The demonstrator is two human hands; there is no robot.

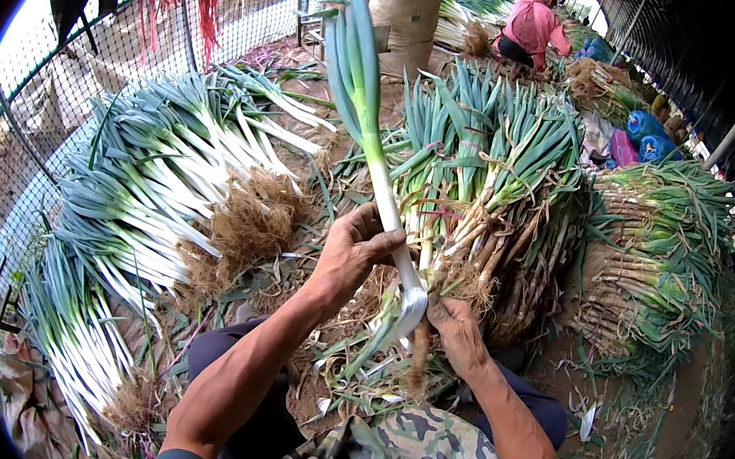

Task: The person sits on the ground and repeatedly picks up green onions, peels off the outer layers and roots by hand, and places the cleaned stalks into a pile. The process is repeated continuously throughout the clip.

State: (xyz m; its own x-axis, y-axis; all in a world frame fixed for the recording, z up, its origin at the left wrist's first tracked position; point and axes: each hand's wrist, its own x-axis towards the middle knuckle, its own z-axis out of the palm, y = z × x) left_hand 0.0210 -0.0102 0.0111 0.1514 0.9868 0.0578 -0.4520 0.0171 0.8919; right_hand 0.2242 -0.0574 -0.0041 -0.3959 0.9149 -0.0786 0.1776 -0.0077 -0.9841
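Apparently the peeling step: leek (pixel 380 177) at centre of view, held aloft. Left hand (pixel 355 243) grasps its white shaft, thumb and fingers wrapped round; right hand (pixel 462 333) at 4 o'clock from it, fingers curled in by loose outer skin (pixel 413 309), pinching or not I cannot tell. Long axis runs 11 to 5 o'clock, green leaves toward 11, pale lower end toward 5. Next move likely calls for a steady left grip and a pull stripping skin toward 5.
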